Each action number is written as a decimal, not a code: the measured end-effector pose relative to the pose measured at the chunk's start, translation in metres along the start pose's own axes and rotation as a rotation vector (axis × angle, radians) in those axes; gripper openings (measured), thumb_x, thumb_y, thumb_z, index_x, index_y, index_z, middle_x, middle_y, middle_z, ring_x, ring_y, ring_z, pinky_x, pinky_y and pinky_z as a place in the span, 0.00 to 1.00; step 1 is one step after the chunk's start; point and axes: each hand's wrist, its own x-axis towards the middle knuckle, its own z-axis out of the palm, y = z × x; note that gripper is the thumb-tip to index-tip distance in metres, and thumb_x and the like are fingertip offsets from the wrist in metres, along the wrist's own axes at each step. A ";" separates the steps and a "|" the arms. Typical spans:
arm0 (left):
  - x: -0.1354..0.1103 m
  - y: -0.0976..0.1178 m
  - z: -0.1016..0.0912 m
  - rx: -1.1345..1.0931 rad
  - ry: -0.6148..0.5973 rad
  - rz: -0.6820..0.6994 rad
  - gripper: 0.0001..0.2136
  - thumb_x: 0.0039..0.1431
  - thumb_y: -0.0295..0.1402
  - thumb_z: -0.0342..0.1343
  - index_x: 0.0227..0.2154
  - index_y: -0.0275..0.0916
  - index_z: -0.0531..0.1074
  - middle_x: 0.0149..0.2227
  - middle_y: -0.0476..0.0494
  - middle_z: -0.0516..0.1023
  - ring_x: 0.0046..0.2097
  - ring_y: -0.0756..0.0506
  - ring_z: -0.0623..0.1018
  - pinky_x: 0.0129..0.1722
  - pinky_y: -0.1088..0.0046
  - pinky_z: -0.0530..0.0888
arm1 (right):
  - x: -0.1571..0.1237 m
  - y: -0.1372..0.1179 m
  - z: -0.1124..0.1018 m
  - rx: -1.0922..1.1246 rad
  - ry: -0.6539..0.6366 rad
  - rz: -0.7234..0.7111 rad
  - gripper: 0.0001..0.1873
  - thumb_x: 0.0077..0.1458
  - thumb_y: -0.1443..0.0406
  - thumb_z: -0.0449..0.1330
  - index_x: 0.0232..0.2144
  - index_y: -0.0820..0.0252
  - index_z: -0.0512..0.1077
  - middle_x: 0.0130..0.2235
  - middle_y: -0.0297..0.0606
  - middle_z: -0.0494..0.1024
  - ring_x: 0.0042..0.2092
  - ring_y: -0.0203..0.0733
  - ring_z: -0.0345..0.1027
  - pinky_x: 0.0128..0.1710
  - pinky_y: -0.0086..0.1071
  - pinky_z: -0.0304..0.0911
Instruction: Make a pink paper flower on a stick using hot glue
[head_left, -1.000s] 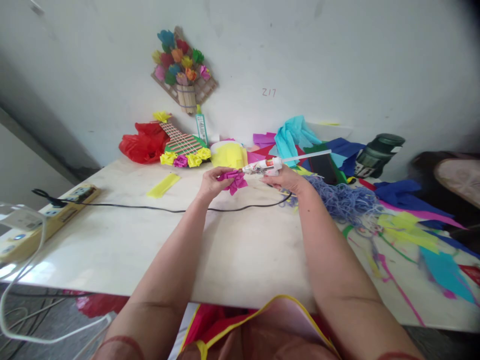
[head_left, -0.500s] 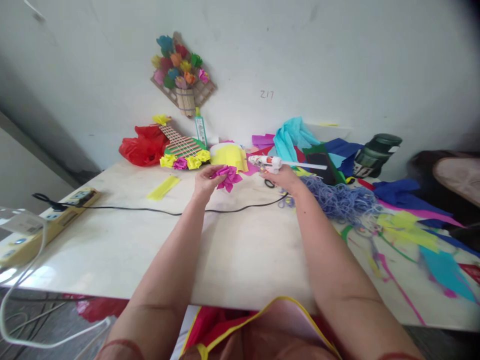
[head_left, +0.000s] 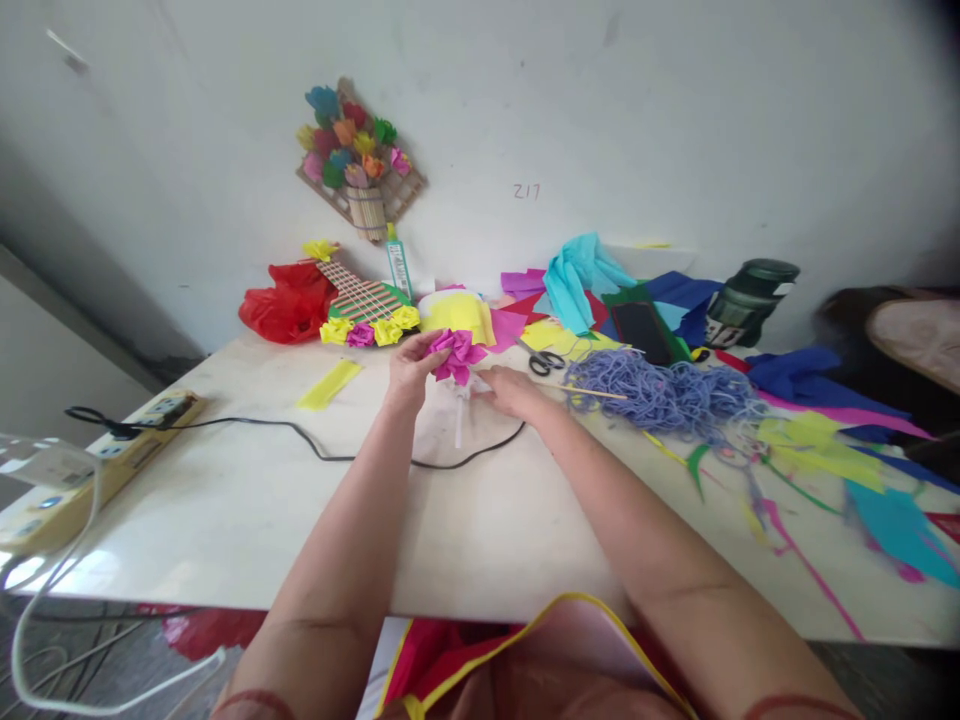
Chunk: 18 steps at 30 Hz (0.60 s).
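Observation:
My left hand (head_left: 409,370) is closed on a magenta paper flower (head_left: 455,354), held just above the white table (head_left: 225,500). My right hand (head_left: 510,390) is low over the table just right of the flower. Its fingers close on a white glue gun (head_left: 459,420), which is blurred and partly hidden under the flower. The gun's black cord (head_left: 322,455) runs left across the table to a yellow power strip (head_left: 112,445).
Black scissors (head_left: 546,361) and a heap of purple yarn (head_left: 660,390) lie right of my hands. Coloured paper (head_left: 817,440) covers the right side. A guitar-shaped craft (head_left: 364,300), red bag (head_left: 289,295), yellow strip (head_left: 328,384) and dark jar (head_left: 746,300) stand farther back.
My right hand has come down and to the left with the glue gun, from beside the flower to the table under it. The cord has slackened into a loop. The flower stayed up.

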 end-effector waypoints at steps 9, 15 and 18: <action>-0.003 0.000 0.003 -0.018 -0.046 -0.051 0.23 0.28 0.38 0.74 0.33 0.39 0.80 0.34 0.43 0.83 0.34 0.45 0.80 0.30 0.73 0.75 | -0.006 0.023 -0.037 -0.070 0.010 0.153 0.21 0.60 0.61 0.52 0.51 0.61 0.76 0.55 0.51 0.76 0.55 0.53 0.70 0.51 0.38 0.64; -0.003 -0.003 0.003 0.025 -0.080 -0.060 0.23 0.31 0.39 0.74 0.35 0.39 0.80 0.35 0.42 0.83 0.34 0.44 0.81 0.28 0.72 0.74 | -0.013 0.053 -0.039 -0.164 -0.157 0.380 0.20 0.50 0.69 0.60 0.46 0.64 0.78 0.47 0.58 0.79 0.51 0.56 0.74 0.47 0.40 0.66; -0.003 -0.004 0.002 0.017 -0.080 -0.054 0.23 0.31 0.39 0.74 0.35 0.39 0.80 0.35 0.42 0.83 0.35 0.44 0.81 0.30 0.72 0.75 | -0.012 0.058 -0.033 -0.150 -0.120 0.390 0.20 0.50 0.67 0.62 0.47 0.65 0.78 0.45 0.59 0.80 0.49 0.55 0.74 0.45 0.39 0.66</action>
